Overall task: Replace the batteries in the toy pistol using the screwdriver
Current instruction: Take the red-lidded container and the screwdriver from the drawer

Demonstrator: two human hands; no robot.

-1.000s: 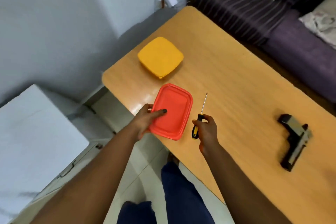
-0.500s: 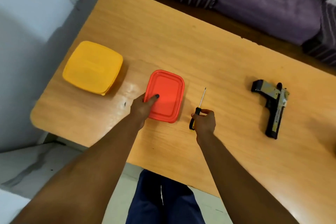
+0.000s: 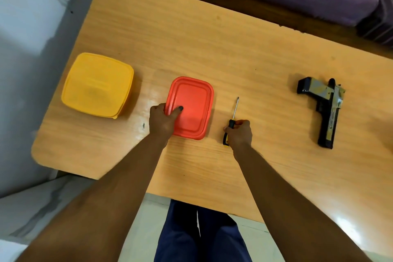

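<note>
Left hand (image 3: 162, 122): grips the near-left corner of the red container (image 3: 191, 106), thumb on its lid.
Right hand (image 3: 239, 134): fingers curled round the screwdriver (image 3: 233, 116) handle.
Toy pistol (image 3: 324, 108): lies on the surface (image 3: 212, 49), well right of the screwdriver.

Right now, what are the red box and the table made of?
The red box looks like plastic: smooth, evenly coloured, with a moulded raised rim and a soft sheen. The table looks like wood or a wood-pattern laminate: light grain lines run across it under a glossy finish that reflects light. Which one, I cannot tell.
</note>
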